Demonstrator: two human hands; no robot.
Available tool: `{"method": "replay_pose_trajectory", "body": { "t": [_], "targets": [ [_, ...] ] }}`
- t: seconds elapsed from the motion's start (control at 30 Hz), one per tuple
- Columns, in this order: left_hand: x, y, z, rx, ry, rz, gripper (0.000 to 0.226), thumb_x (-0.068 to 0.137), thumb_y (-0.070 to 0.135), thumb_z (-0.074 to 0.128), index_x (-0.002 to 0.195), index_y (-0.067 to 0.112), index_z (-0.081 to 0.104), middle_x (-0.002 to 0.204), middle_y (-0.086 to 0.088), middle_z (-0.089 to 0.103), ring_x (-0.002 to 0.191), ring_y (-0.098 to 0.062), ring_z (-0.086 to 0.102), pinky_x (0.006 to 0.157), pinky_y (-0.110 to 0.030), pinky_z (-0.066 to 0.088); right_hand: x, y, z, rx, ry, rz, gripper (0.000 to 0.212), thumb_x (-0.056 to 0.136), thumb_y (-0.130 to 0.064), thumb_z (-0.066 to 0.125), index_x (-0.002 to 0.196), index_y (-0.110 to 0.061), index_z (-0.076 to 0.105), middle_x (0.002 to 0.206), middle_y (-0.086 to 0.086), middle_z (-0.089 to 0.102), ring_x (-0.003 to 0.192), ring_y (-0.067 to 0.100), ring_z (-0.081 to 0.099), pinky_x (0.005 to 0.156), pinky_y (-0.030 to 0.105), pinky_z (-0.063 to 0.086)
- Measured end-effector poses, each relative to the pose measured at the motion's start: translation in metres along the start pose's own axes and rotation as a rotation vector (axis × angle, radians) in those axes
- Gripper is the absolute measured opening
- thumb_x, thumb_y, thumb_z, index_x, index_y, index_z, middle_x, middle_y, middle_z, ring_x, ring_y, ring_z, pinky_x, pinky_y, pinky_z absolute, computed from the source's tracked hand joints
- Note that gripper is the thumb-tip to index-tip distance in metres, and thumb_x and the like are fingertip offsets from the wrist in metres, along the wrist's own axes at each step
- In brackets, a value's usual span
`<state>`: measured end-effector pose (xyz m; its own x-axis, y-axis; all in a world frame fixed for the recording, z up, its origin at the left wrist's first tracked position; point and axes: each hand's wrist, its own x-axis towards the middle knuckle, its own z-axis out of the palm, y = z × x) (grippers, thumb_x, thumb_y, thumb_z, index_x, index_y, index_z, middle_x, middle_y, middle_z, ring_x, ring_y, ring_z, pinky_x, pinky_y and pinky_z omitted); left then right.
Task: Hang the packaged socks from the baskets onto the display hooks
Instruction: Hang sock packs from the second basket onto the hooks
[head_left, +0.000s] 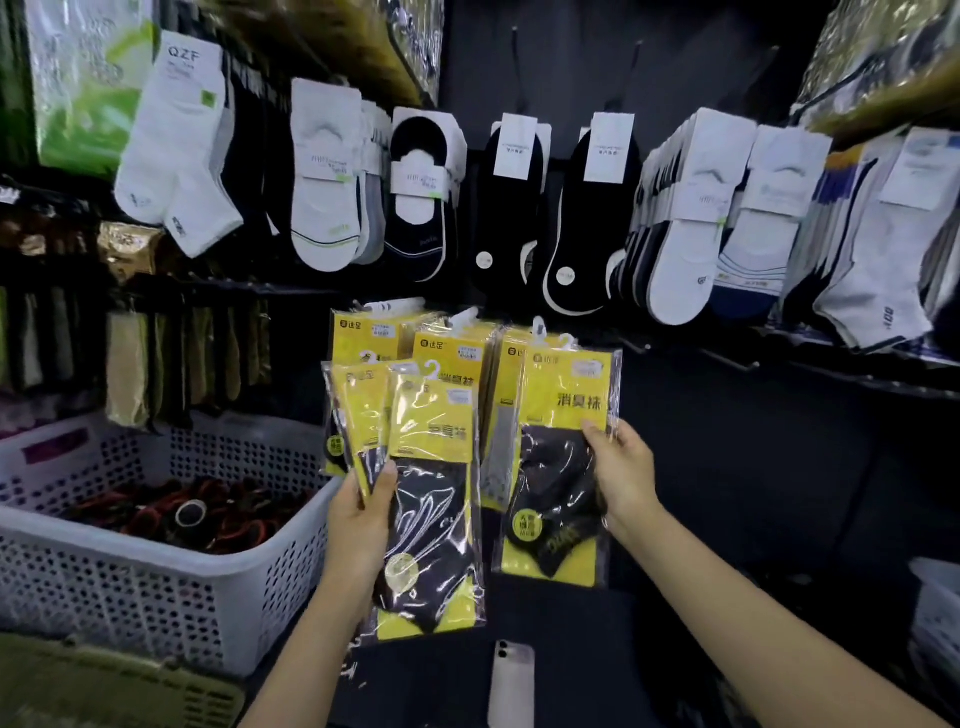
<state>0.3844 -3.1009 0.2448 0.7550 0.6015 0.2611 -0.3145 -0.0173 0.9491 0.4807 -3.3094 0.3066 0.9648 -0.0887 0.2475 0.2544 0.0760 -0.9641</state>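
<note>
My left hand (363, 512) grips a fan of yellow-and-black sock packs (431, 499) by their lower left edge, in front of the display. My right hand (621, 470) pinches the right edge of a single yellow sock pack (563, 457) held upright beside them. Behind both, more yellow packs (457, 348) hang on hooks in the lower row. To the left stands a white perforated basket (156, 587) with dark rolled items inside. Bare hooks (636, 345) stick out of the dark panel to the right of the hanging yellow packs.
White and black socks on cards (519, 208) hang in a row across the upper wall. A phone (511, 680) lies on the dark surface below my hands. Another pale basket (940, 618) sits at the right edge, a green one (104, 691) at lower left.
</note>
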Motion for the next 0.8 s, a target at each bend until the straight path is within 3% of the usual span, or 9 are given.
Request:
{"method": "replay_pose_trajectory", "body": {
  "t": [0.07,0.1,0.2,0.3,0.37,0.47,0.57,0.73,0.8],
  "targets": [
    [0.004,0.002,-0.006,-0.038,0.035,-0.011,0.013,0.094,0.036,0.052,0.102,0.027,0.056,0.097,0.02,0.055,0.105,-0.007,0.047,0.084,-0.019,0.037,0.014,-0.005,0.007,-0.009,0.008,-0.015,0.02,0.095,-0.019,0.057,0.111,-0.01,0.064,0.117,0.009,0.066,0.115,0.025,0.06,0.105,0.044,0.044],
    [0.005,0.001,-0.008,-0.051,0.045,-0.014,0.015,0.094,0.036,0.052,0.105,0.027,0.054,0.096,0.024,0.044,0.108,-0.006,0.039,0.087,-0.021,0.031,0.02,-0.006,0.011,-0.022,0.007,-0.017,0.022,0.095,-0.018,0.057,0.112,-0.006,0.063,0.116,0.011,0.066,0.115,0.027,0.06,0.104,0.043,0.044],
    [0.007,0.003,-0.014,-0.055,0.072,-0.009,0.039,0.094,0.037,0.052,0.128,0.02,0.05,0.11,0.018,0.045,0.115,-0.01,0.039,0.093,-0.03,0.029,0.034,-0.001,0.023,-0.05,-0.022,0.018,0.009,0.094,-0.014,0.057,0.097,-0.01,0.065,0.107,0.017,0.068,0.106,0.033,0.063,0.097,0.045,0.049],
    [0.013,-0.003,-0.019,-0.042,0.079,-0.013,0.038,0.094,0.037,0.052,0.127,0.019,0.051,0.108,0.018,0.042,0.116,-0.012,0.039,0.091,-0.031,0.027,0.047,0.009,0.034,-0.07,-0.017,0.024,0.01,0.095,-0.013,0.055,0.093,-0.018,0.064,0.101,0.005,0.069,0.09,0.016,0.065,0.079,0.029,0.053],
    [0.016,-0.006,-0.023,-0.039,0.084,-0.003,0.046,0.094,0.038,0.052,0.132,0.013,0.047,0.116,0.013,0.045,0.117,-0.013,0.042,0.093,-0.032,0.029,0.056,0.017,0.04,-0.069,0.016,0.022,0.009,0.095,-0.013,0.056,0.096,-0.018,0.063,0.1,0.001,0.067,0.086,0.011,0.061,0.079,0.025,0.05],
    [0.019,-0.009,-0.024,-0.034,0.064,-0.012,0.036,0.093,0.039,0.052,0.103,0.005,0.055,0.093,-0.002,0.054,0.093,-0.018,0.05,0.077,-0.031,0.036,0.069,0.025,0.048,-0.09,0.054,0.025,0.016,0.095,-0.014,0.056,0.108,-0.012,0.064,0.102,0.002,0.066,0.086,0.009,0.06,0.078,0.024,0.047],
    [0.017,-0.006,-0.02,-0.045,0.073,-0.003,0.022,0.093,0.035,0.052,0.079,0.019,0.052,0.076,0.003,0.053,0.075,-0.012,0.049,0.066,-0.025,0.036,0.08,0.029,0.052,-0.127,0.11,0.066,0.021,0.093,-0.018,0.06,0.111,-0.008,0.063,0.107,0.007,0.064,0.093,0.017,0.057,0.083,0.029,0.046],
    [0.014,-0.005,-0.01,-0.061,0.06,-0.016,0.019,0.092,0.038,0.053,0.074,0.037,0.046,0.071,0.021,0.052,0.067,0.008,0.047,0.066,-0.021,0.034,0.073,0.039,0.037,-0.154,0.213,0.207,0.032,0.087,-0.021,0.068,0.114,-0.006,0.058,0.117,0.011,0.061,0.106,0.025,0.057,0.086,0.031,0.047],
    [0.011,-0.004,-0.004,-0.069,0.054,-0.04,0.023,0.092,0.037,0.054,0.073,0.038,0.041,0.075,0.026,0.042,0.068,0.009,0.04,0.078,-0.024,0.033,0.056,0.042,0.031,-0.184,0.222,0.175,0.037,0.087,-0.02,0.068,0.119,-0.005,0.056,0.121,0.011,0.058,0.107,0.023,0.056,0.084,0.028,0.044]
  ]
}}
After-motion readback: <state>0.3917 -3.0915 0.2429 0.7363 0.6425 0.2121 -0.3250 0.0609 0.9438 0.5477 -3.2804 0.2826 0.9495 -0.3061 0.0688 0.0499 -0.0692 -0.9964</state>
